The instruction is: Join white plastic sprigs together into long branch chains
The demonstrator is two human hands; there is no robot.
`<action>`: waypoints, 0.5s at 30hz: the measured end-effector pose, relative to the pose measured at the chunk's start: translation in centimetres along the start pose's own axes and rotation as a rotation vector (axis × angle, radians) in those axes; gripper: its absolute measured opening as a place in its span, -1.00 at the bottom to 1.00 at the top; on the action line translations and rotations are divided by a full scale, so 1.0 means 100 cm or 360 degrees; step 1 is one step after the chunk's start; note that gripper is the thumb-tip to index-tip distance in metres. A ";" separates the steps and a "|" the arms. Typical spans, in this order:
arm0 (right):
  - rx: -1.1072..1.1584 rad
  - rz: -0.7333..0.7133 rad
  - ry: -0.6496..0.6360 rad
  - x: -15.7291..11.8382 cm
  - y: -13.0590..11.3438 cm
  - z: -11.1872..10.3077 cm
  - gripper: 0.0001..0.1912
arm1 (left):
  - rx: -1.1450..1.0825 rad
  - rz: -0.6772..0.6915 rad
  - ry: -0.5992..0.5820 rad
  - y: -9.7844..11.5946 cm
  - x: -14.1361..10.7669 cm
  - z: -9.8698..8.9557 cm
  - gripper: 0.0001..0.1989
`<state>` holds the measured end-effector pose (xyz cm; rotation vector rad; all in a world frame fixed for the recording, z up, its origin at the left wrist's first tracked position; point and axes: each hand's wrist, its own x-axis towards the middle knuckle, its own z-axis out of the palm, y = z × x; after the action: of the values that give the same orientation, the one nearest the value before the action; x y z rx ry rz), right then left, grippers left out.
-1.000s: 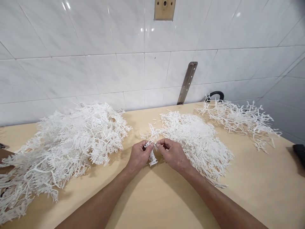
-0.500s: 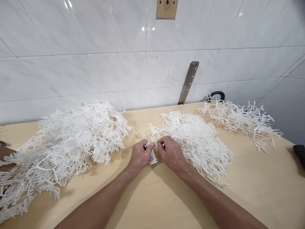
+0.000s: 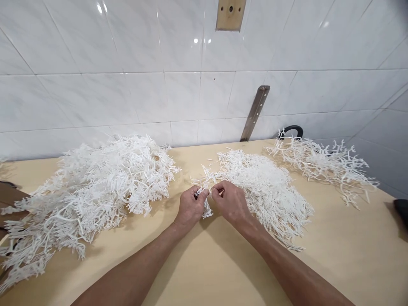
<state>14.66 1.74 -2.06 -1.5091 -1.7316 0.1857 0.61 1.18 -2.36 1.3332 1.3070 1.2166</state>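
Note:
My left hand (image 3: pixel 192 206) pinches a white branched plastic sprig (image 3: pixel 207 209), whose thin tips hang below the thumb and stick out above the fingers. Close on its right, my right hand (image 3: pixel 230 199) is closed, thumb and forefinger pressed together at the edge of the sprig. What lies between those right fingertips is too small to make out. Just beyond my right hand spreads a heap of loose thin white pieces (image 3: pixel 264 182). To the left of my left hand rises a bigger pile of white branched sprigs (image 3: pixel 108 182).
Bare, thicker white stems (image 3: pixel 318 161) lie at the back right, with a black curved handle (image 3: pixel 295 128) behind them. A metal strip (image 3: pixel 255 114) leans on the tiled wall (image 3: pixel 140 97). A dark object (image 3: pixel 402 212) sits at the right edge, brown cardboard (image 3: pixel 14 199) at the left.
The view has shifted slightly, so everything appears a little farther right. Both hands stay close together at the sprig, with only small finger movement.

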 end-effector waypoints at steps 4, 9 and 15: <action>-0.0163 -0.0041 0.0210 0.008 0.014 -0.010 -0.88 | 0.0054 0.0028 -0.0018 -0.001 0.000 -0.002 -0.65; -0.0230 -0.0018 0.0340 0.016 0.028 -0.039 -0.90 | -0.0003 -0.0001 -0.0073 -0.005 0.001 -0.001 -0.62; -0.0329 0.0172 0.0560 0.027 0.048 -0.067 -0.91 | -0.0016 -0.0017 -0.0059 -0.004 0.000 -0.001 -0.68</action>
<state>22.76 2.83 0.75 -1.6713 -1.4222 -0.2006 0.41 1.24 -2.77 1.3340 1.2789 1.1840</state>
